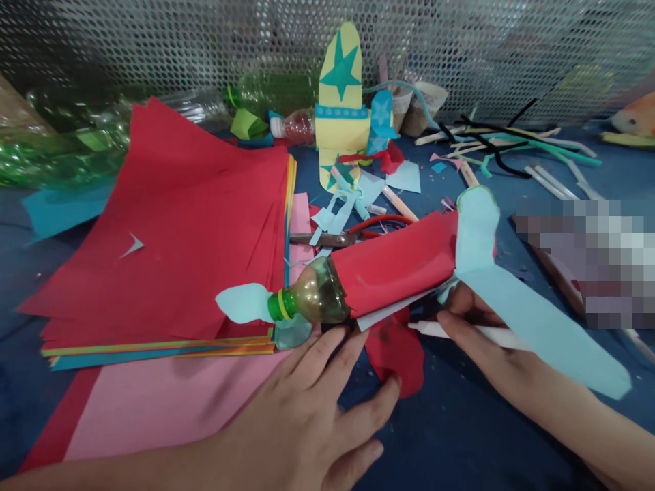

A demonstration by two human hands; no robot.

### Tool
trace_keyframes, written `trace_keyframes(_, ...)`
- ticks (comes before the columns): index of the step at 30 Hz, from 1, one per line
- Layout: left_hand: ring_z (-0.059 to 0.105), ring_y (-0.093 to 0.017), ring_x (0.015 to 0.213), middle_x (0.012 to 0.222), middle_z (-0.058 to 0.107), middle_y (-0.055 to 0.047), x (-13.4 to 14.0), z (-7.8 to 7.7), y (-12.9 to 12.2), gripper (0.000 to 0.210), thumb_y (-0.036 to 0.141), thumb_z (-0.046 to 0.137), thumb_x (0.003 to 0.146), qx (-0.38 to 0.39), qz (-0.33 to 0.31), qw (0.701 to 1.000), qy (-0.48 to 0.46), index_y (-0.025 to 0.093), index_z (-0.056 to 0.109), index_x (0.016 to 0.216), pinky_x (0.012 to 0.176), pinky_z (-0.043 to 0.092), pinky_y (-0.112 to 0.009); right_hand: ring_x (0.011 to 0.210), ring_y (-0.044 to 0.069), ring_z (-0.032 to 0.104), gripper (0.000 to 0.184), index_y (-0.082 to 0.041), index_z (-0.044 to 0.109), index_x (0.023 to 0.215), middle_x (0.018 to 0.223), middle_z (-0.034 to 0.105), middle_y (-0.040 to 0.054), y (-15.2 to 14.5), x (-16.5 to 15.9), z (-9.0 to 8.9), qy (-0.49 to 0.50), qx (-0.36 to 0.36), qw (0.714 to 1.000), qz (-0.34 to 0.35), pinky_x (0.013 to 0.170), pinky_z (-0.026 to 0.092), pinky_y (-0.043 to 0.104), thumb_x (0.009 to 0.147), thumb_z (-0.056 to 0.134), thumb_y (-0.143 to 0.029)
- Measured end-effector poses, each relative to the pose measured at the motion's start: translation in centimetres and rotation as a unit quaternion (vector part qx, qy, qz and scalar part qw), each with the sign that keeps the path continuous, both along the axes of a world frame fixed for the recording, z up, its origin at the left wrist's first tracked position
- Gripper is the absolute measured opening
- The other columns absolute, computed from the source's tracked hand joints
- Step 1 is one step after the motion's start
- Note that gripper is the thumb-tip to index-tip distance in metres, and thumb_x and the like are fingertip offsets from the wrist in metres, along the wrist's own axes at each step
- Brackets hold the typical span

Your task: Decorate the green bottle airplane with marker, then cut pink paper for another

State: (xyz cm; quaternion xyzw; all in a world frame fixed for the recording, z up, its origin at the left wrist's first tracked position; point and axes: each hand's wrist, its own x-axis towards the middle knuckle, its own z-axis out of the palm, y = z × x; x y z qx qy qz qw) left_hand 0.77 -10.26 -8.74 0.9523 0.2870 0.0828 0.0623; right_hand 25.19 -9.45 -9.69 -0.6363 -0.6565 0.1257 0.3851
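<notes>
A plastic bottle plane lies tilted in front of me. Its green-capped bottle point(316, 290) is wrapped in red paper point(399, 260), with a light-blue paper wing point(547, 327) and a light-blue tail piece point(475, 228) at its right end. My left hand point(332, 402) rests with fingers spread under the bottle's near side; a fingertip touches a rounded red paper piece point(396, 354) on the table. Pinched in my right hand point(475, 324) is a slim white pen point(430, 330), its tip pointing left at that red piece. The wing partly hides this hand.
A stack of red and coloured paper point(205, 218) lies left, over pink paper point(168, 392). Red-handled scissors point(338, 239) and paper scraps sit behind the bottle. A yellow paper plane point(342, 126), green bottles point(276, 92) and thin sticks point(512, 140) line the perforated metal screen point(486, 54).
</notes>
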Motion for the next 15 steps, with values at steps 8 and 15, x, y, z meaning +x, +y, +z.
trace_keyframes(8,0.044,-0.029,0.130,0.140,0.051,-0.011,0.0,0.0,-0.1,0.038,0.041,0.034,0.103,0.005,-0.001,1.000,-0.007,0.040,0.049,0.138,0.100,0.045,-0.043,0.054,0.016,0.052,0.014,-0.026,0.047,0.070,0.062,0.051,-0.0025,-0.2,0.3,-0.5,0.026,-0.042,0.999,-0.008,0.058,0.046,0.029,0.082,0.053,-0.028)
trace_keyframes(15,0.044,-0.028,0.129,0.139,0.051,-0.010,-0.1,-0.5,0.0,0.039,0.042,0.033,0.103,0.027,0.000,0.999,-0.042,0.039,0.050,0.137,0.098,0.046,-0.043,0.052,0.016,0.050,0.017,-0.027,0.047,0.068,0.058,0.048,-0.0032,-0.1,0.3,0.8,0.015,-0.024,0.999,0.042,0.055,0.041,0.029,0.084,0.050,-0.022)
